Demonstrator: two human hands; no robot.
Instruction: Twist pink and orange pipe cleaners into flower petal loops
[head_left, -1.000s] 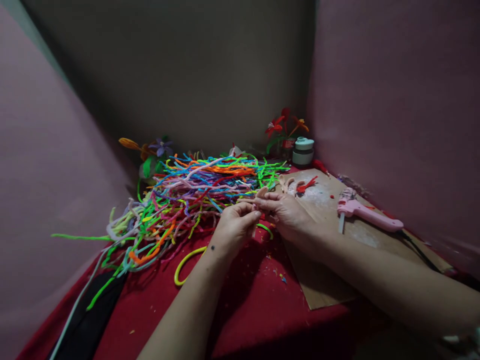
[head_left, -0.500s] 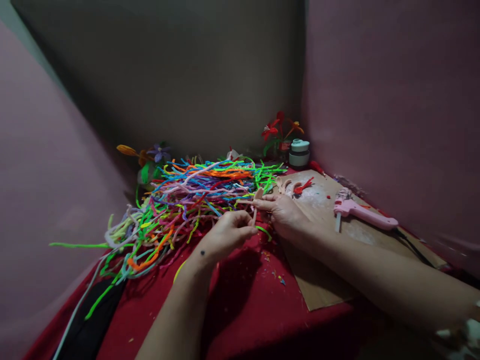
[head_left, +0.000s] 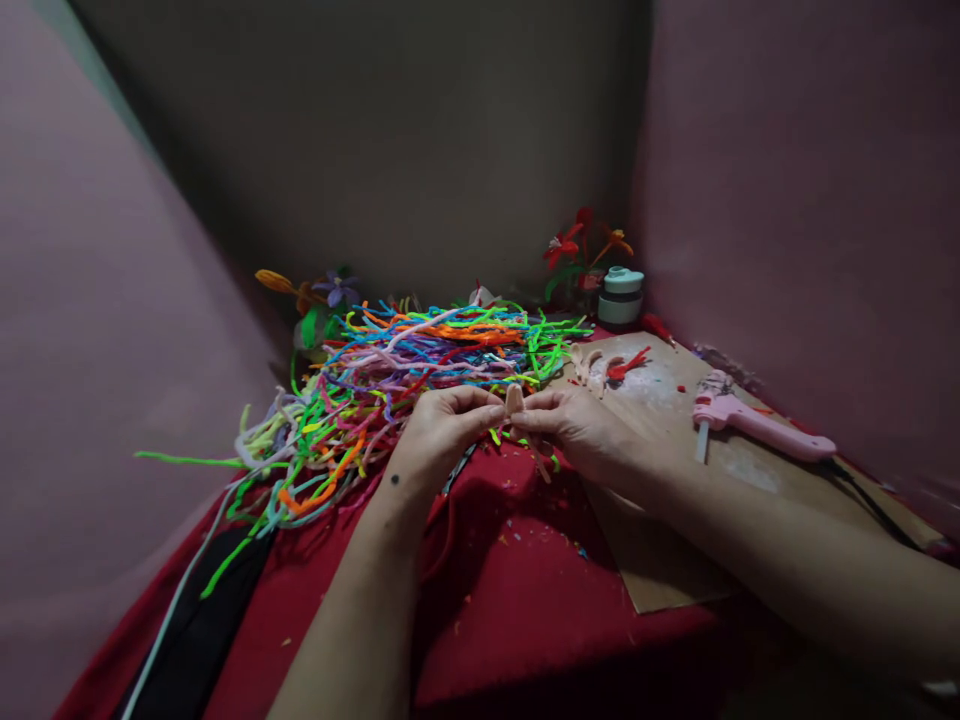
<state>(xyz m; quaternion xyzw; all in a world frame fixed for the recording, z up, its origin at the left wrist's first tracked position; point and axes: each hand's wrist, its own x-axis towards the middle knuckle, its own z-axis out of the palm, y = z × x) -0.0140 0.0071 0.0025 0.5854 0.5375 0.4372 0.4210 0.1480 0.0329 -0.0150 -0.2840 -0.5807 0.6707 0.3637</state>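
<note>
My left hand (head_left: 454, 420) and my right hand (head_left: 566, 425) meet over the near edge of the pile, fingertips almost touching. Between them both pinch a bent, peach-coloured pipe cleaner (head_left: 514, 399), folded into a narrow loop that points up. A loose tail of it hangs below the right fingers. Behind and left of the hands spreads a big heap of coloured pipe cleaners (head_left: 442, 345). What look like scissors lie partly hidden behind my left wrist.
On the right, a pink glue gun (head_left: 757, 425) rests on a cardboard sheet (head_left: 645, 570), near peach loops and a red piece (head_left: 626, 368). Pipe-cleaner flowers (head_left: 566, 245) and a pale green lidded jar (head_left: 621, 297) stand behind. Colourful scraps dot the red cloth (head_left: 525, 620).
My hands have drawn level, and the peach pipe cleaner now shows as an upright loop between the fingertips. The whole scene has shifted slightly right in view.
</note>
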